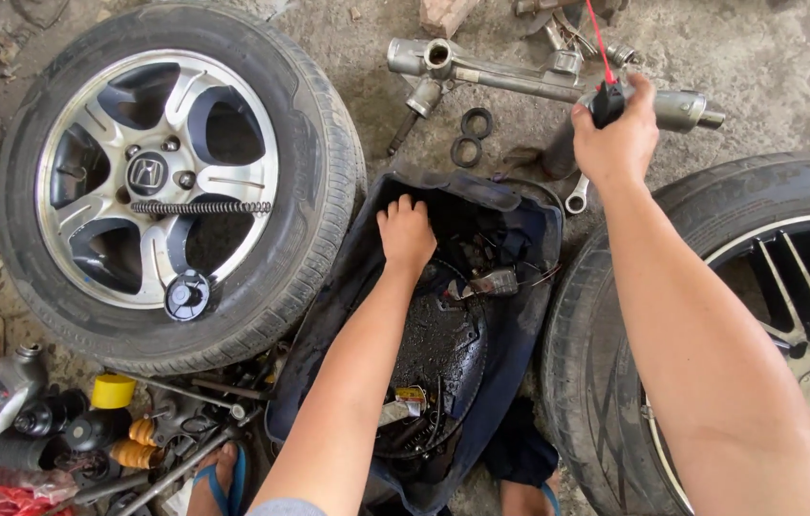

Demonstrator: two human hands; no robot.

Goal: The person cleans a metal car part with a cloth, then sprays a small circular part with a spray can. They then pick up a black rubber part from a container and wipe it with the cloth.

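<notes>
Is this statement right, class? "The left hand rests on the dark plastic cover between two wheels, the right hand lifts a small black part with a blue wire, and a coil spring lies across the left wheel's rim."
One detail is wrong: the wire is red, not blue, as the head view shows. The left hand does rest on the dark plastic cover, the right hand lifts the small black part, and the coil spring lies across the left wheel.

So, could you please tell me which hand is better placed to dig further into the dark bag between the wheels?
Left, probably. The left hand is already inside the dark bag, while the right hand is raised above it, holding a small black tool.
</notes>
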